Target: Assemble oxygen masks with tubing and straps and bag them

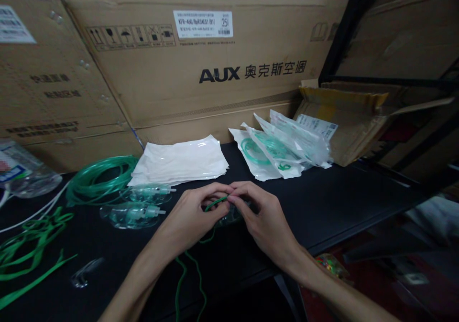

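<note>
1. Left grip [202, 207], right grip [261, 209]: fingertips meeting, both apparently pinching the cord [215, 203], held between them.
2. Risk: cord slipping free, should either pinch loosen; its tails [178, 295], hanging below the grip, could snag at the desk [337, 205] edge.
3. Clear piece [231, 217]: just behind, mostly hidden; a stray knuckle might nudge it.
4. Room: open to the grip's right; masks [132, 214] crowd its left, bags [267, 169] beyond.

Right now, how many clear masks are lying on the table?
2 clearly visible: the farther mask beside the coil of green tubing, and the nearer mask in front of that one. Clear plastic between the left hand and right hand is partly hidden and may be another.
</note>
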Tool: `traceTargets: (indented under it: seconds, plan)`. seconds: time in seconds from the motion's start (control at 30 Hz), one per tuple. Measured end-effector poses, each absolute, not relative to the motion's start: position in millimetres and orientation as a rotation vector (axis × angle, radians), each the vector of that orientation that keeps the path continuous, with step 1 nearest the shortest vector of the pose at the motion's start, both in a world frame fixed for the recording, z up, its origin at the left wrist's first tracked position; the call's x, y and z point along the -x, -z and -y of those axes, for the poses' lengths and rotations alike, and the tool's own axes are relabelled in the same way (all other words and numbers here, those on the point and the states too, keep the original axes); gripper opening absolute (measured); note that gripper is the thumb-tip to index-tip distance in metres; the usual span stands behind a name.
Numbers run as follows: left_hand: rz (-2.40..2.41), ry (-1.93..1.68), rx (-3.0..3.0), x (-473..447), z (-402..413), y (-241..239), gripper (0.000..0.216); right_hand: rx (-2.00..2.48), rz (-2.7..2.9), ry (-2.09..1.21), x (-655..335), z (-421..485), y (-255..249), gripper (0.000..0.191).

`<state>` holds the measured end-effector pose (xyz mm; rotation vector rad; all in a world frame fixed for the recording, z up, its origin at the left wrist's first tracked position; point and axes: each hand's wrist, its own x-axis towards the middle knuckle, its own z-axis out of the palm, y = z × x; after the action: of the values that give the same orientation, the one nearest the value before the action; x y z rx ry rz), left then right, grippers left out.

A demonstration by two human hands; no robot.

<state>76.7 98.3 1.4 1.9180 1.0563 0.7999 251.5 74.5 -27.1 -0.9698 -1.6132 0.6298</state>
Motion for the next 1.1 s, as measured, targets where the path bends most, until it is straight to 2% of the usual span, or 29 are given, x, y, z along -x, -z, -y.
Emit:
traceTargets:
  seconds: [0.23,0.5,0.87,1.03,1.1]
  plan:
    - [-1.194,-0.797,-2.066,-79.9,-95.0,-11.8,0.018,0.993,1.689,-0.560,-253.7,-71.8,23.1,0.012]
    - [-1.284,-0.807,-2.037,-77.2,-93.7,-13.2,0.019,1.089,1.622,-0.607,-283.0,-66.2,30.0,0.006]
    - [-1.239,-0.815,-1.859,-72.9,-97.1,-10.0,0.018,1.065,1.506,-0.713,-280.8,-62.9,30.0,0.010]
    - [-1.143,-0.801,-1.669,-75.6,-94.0,-18.8,0.025,1.035,1.588,-0.699,-278.1,-61.2,27.8,0.009]
    - [-1.128,-0.812,-1.580,-75.3,-93.2,-23.0,0.029,0.977,1.738,-0.605,-280.2,-58.9,25.7,0.027]
